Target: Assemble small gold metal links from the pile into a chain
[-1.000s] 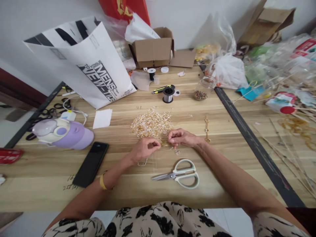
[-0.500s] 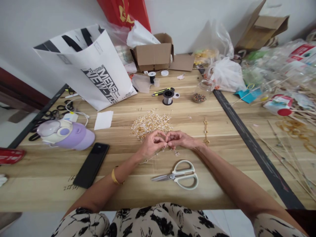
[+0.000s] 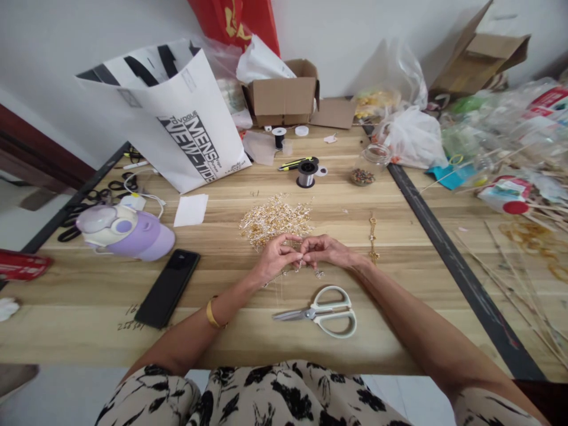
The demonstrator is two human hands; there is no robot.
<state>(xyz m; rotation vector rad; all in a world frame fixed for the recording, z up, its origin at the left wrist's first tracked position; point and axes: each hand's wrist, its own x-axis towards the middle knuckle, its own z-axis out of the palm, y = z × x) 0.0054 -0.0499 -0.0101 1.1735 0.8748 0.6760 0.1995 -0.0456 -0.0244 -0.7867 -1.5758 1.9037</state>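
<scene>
My left hand (image 3: 280, 258) and my right hand (image 3: 323, 251) meet fingertip to fingertip, both pinching a thin silvery beaded chain (image 3: 276, 280). One end of the chain trails under my left hand; a small sparkling cluster (image 3: 319, 274) hangs at the other end, below my right fingers. The exact spot between the fingertips is too small to make out. Just beyond my hands lies a pile of gold and silver beaded pieces (image 3: 275, 219). Nearer my body rest white-handled scissors (image 3: 317, 312). A gold chain piece (image 3: 373, 238) lies to the right of my right hand.
Behind the pile stand a wire spool (image 3: 306, 175) and a glass jar of beads (image 3: 366, 167). At left are a black phone (image 3: 167, 289), a purple bottle (image 3: 128, 232) and a white paper bag (image 3: 177, 118). A cardboard box (image 3: 284, 96) and plastic bags (image 3: 412, 135) line the wall.
The whole view has shifted slightly, so things appear a little further right. Both hands keep their pinch on the chain, with only slight finger movement.
</scene>
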